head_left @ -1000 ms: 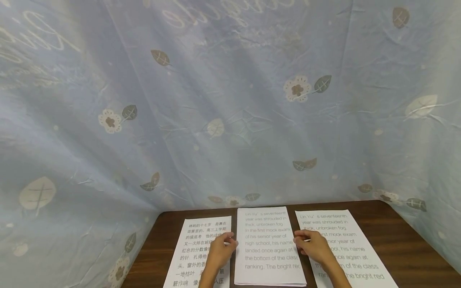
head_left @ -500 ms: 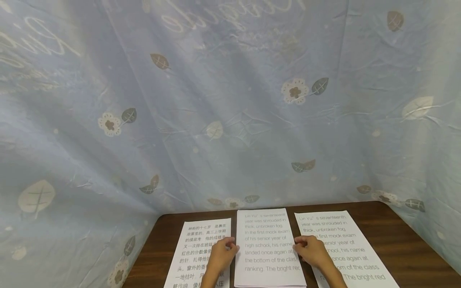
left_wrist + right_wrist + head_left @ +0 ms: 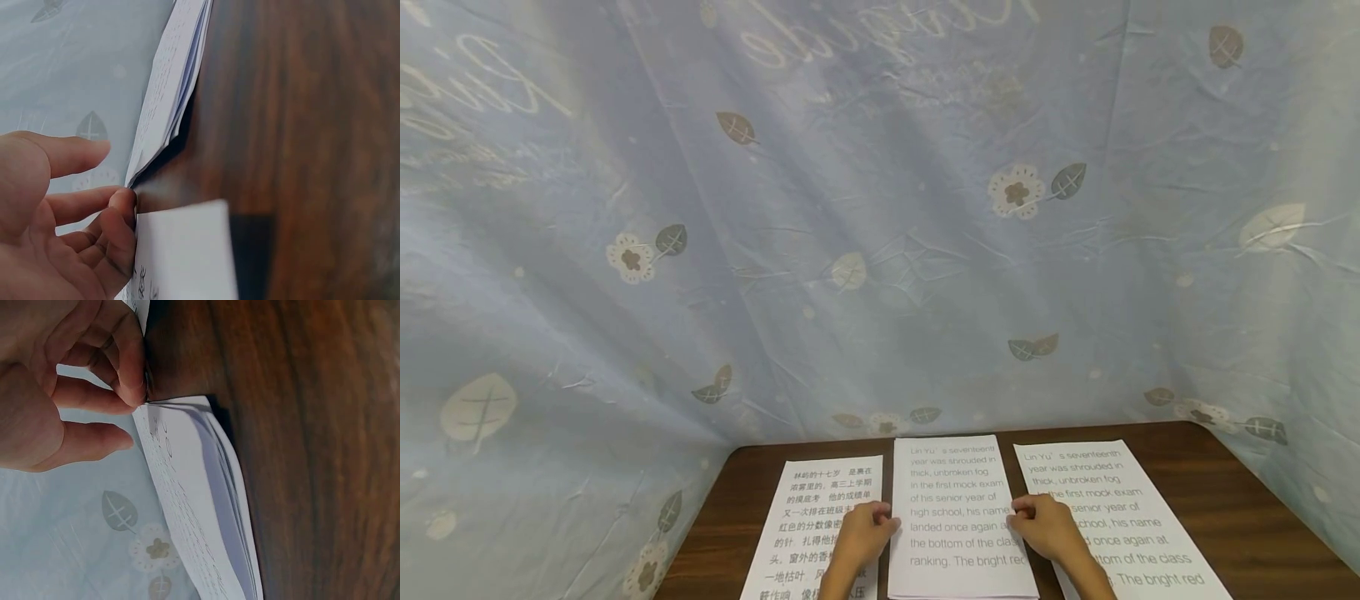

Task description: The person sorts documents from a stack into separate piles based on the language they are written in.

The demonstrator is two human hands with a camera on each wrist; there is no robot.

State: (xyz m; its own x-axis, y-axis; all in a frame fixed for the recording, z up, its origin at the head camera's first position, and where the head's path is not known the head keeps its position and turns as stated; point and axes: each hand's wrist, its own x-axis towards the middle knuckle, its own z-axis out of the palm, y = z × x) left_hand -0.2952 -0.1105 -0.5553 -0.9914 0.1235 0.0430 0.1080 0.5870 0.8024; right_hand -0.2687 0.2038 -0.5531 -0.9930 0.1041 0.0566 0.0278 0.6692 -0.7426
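A stack of white printed paper (image 3: 951,500) lies in the middle of the table, English text on its top sheet. My left hand (image 3: 861,533) is at the stack's left edge, its fingertips close against the paper. In the left wrist view the thumb stands apart from the loosely bent fingers of that left hand (image 3: 75,212). At the right edge, my right hand (image 3: 1048,527) touches the stack with bent fingers. A gap shows between its thumb and index finger in the right wrist view, where the layered sheets (image 3: 187,469) fan slightly at the end.
Left of the stack lies paper with Chinese text (image 3: 820,492), partly under the left forearm. To the right is another English-printed paper (image 3: 1138,525), partly covered by the right forearm. The dark wooden table (image 3: 1195,467) meets a pale blue patterned cloth (image 3: 917,275) behind and at the sides.
Both hands have slid slightly toward the near end along the stack's edges. The right hand's fingers have drawn a little closer together. The papers keep their places; the view has shifted slightly.
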